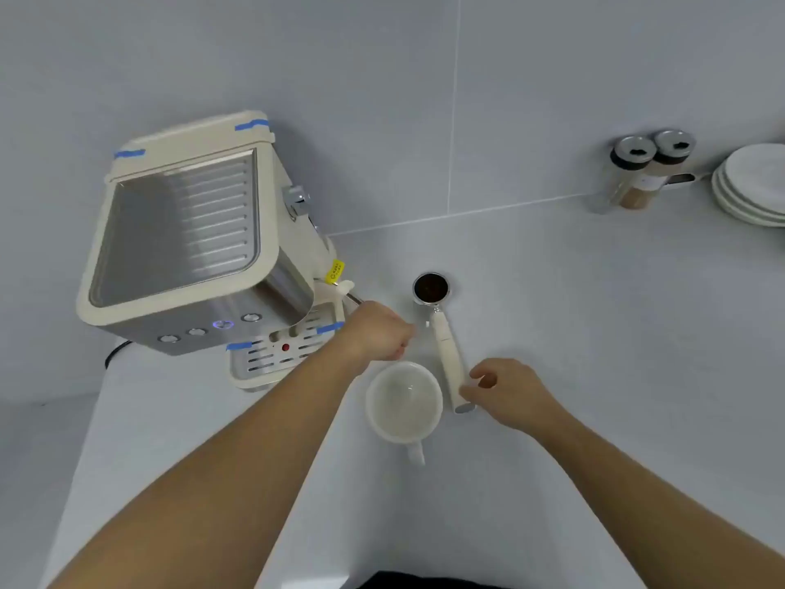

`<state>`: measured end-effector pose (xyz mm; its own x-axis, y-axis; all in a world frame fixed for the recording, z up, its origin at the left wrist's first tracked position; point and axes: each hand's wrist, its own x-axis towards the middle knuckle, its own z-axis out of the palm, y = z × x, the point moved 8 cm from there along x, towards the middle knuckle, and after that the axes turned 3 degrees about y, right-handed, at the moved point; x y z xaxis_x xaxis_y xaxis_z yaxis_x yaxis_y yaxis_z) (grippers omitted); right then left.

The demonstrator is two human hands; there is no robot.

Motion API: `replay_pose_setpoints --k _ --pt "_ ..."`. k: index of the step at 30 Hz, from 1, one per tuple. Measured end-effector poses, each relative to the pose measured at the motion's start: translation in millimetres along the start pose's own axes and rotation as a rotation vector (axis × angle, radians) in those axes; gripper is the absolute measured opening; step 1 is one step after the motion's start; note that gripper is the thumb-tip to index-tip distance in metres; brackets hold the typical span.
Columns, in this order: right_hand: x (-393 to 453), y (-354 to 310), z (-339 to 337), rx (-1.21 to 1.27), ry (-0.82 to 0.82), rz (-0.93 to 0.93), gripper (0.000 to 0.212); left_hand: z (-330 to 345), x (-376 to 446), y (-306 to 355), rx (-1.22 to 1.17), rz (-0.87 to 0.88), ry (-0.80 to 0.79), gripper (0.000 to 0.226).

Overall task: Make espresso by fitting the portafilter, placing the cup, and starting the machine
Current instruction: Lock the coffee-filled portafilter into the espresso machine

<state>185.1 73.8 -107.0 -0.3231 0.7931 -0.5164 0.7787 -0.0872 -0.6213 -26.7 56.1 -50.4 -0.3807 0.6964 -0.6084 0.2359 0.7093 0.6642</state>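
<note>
A cream and steel espresso machine [191, 240] stands at the left of the white counter, one front button lit blue. The portafilter [441, 333] lies on the counter to its right, basket full of dark coffee grounds, cream handle pointing toward me. My right hand [505, 393] touches the near end of that handle, fingers curled around it. My left hand [378, 329] hovers loosely curled between the machine's drip tray [272, 359] and the portafilter, holding nothing. An empty white cup [403, 401] sits between my two hands, its handle facing me.
Two glass spice jars [641, 172] and a stack of white plates [752, 184] stand at the back right by the tiled wall. The steam wand [344, 291] with a yellow tag sticks out on the machine's right. The counter edge drops off at the left.
</note>
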Motion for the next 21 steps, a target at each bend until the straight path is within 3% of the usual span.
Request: replay_pose_setpoints --k 8,12,21 --pt "0.6 0.7 12.0 0.013 -0.034 0.064 0.041 34.0 29.7 4.4 0.004 -0.106 -0.020 0.006" --pt "1.7 1.9 14.2 0.024 -0.044 0.073 0.038 47.4 42.5 -1.9 0.030 -0.170 -0.012 0.020" --pt "6.9 2.0 14.3 0.004 -0.087 0.113 0.030 60.1 47.1 -7.5 -0.075 -0.250 -0.045 0.026"
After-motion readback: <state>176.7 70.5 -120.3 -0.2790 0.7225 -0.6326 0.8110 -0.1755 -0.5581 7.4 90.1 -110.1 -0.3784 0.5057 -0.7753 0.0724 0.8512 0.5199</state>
